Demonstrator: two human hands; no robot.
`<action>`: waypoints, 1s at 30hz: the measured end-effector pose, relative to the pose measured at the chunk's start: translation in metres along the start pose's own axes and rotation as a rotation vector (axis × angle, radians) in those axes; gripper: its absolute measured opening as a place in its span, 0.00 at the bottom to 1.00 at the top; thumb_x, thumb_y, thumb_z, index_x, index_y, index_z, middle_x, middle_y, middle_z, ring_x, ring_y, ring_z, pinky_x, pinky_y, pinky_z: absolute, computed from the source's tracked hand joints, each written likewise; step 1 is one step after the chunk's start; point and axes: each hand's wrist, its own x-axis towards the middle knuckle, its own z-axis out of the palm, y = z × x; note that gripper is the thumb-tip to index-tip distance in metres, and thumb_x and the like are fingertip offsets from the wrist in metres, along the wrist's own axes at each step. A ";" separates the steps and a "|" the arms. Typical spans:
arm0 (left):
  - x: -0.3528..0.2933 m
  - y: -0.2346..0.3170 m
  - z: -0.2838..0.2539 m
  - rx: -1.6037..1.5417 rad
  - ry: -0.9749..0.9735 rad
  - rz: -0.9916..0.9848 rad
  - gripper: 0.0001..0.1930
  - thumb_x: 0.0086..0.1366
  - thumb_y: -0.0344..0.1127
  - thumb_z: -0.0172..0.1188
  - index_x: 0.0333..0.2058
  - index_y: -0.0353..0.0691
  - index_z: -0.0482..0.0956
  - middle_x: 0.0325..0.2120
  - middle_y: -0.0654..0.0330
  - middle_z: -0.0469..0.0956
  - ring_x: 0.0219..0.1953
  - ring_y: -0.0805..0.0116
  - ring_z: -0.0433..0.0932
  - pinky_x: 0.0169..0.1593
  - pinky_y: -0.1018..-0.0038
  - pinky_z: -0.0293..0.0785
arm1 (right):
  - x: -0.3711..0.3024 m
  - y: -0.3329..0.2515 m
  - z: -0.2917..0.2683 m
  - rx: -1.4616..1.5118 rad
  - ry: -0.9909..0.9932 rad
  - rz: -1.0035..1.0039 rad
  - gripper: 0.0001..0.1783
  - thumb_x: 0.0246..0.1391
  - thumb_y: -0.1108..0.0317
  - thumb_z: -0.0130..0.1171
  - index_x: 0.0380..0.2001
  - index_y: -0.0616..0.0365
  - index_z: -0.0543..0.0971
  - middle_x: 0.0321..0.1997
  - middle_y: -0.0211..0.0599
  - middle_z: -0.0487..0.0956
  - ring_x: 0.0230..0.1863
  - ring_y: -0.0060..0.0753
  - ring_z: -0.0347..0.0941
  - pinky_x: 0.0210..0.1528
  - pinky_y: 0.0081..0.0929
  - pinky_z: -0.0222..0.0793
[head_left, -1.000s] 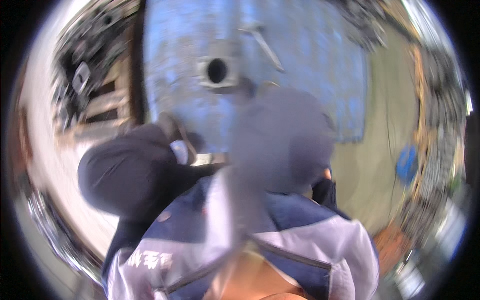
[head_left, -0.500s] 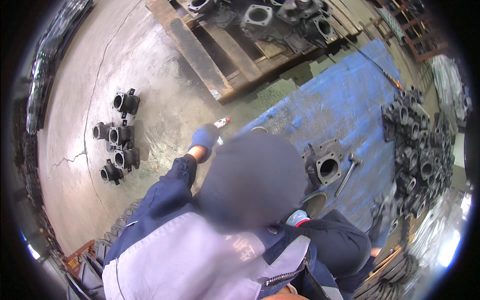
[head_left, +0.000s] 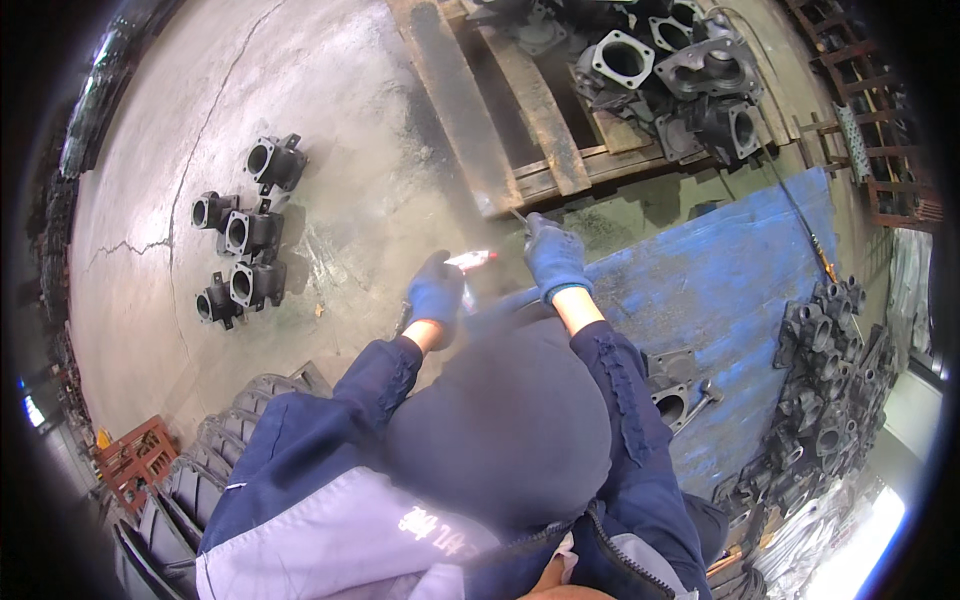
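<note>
left hand [head_left: 433, 292] with reddish item [head_left: 474, 260], wide floor [head_left: 350, 190], pallet edge [head_left: 503, 195] ahead

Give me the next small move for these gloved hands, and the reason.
Probably bring the right hand closer to the red-tipped white object: it juts from the left hand, its red end faces the right hand, and the hands are apart.

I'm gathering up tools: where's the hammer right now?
The hammer lies right of centre in the head view, on the blue sheet, beside a dark metal casting.
</note>
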 end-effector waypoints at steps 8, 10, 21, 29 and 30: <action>0.019 -0.028 0.016 -0.095 -0.019 -0.086 0.21 0.65 0.36 0.54 0.55 0.35 0.75 0.45 0.45 0.81 0.47 0.57 0.81 0.51 0.68 0.75 | 0.020 -0.023 0.026 -0.061 -0.057 -0.076 0.08 0.53 0.67 0.55 0.38 0.53 0.76 0.33 0.45 0.83 0.36 0.47 0.82 0.39 0.43 0.74; 0.022 -0.035 0.017 -0.090 0.005 -0.065 0.20 0.65 0.34 0.54 0.54 0.33 0.75 0.43 0.46 0.82 0.44 0.61 0.82 0.49 0.70 0.76 | 0.024 -0.031 0.027 -0.103 -0.047 -0.075 0.09 0.51 0.68 0.56 0.38 0.52 0.76 0.32 0.44 0.83 0.35 0.47 0.83 0.37 0.45 0.74; 0.026 -0.025 0.003 -0.107 -0.053 -0.205 0.23 0.65 0.41 0.56 0.56 0.38 0.75 0.47 0.44 0.80 0.50 0.51 0.79 0.54 0.64 0.73 | 0.025 -0.042 0.024 -0.267 -0.121 -0.052 0.07 0.55 0.65 0.57 0.33 0.51 0.83 0.31 0.37 0.84 0.35 0.39 0.83 0.35 0.36 0.75; 0.031 -0.018 0.007 -0.042 -0.062 -0.077 0.21 0.64 0.41 0.53 0.54 0.42 0.77 0.46 0.44 0.80 0.50 0.48 0.79 0.53 0.62 0.73 | 0.019 -0.001 -0.013 1.077 -0.372 0.326 0.16 0.63 0.57 0.56 0.47 0.56 0.77 0.34 0.34 0.82 0.24 0.21 0.71 0.26 0.20 0.68; 0.034 -0.010 0.008 -0.009 -0.070 -0.076 0.19 0.64 0.41 0.53 0.52 0.44 0.78 0.45 0.44 0.81 0.49 0.47 0.79 0.52 0.62 0.73 | 0.010 0.012 -0.036 1.183 -0.410 0.212 0.17 0.63 0.58 0.56 0.49 0.57 0.76 0.35 0.36 0.82 0.26 0.22 0.73 0.26 0.20 0.68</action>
